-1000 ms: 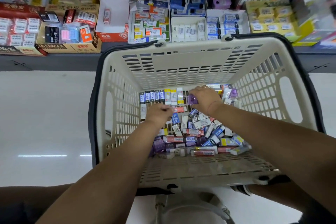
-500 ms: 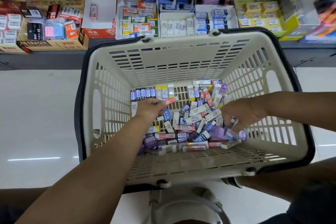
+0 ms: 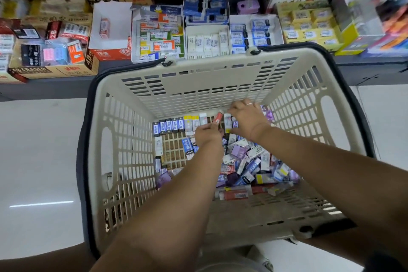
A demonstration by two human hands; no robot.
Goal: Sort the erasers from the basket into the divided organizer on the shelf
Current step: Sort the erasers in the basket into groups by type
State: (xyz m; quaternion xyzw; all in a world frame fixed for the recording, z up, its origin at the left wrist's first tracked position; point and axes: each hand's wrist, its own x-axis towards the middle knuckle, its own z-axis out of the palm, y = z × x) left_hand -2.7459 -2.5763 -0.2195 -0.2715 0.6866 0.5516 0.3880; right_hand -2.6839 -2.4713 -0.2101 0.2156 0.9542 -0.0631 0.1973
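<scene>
Left hand [image 3: 208, 136]: reaches into basket [image 3: 198, 86], your fingers pinch tilted red eraser [image 3: 218, 117].
Right hand [image 3: 248, 117]: palm-down over eraser row [image 3: 176, 125], grip unclear.

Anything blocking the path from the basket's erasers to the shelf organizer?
Only the far wall of the cream slotted plastic basket: it rises between the loose erasers and the white divided organizer behind it, so they must go up over its rim.

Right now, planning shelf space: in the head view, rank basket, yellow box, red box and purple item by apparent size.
1. basket, also nearest the camera
2. yellow box
3. red box, a little smaller
4. purple item
</scene>
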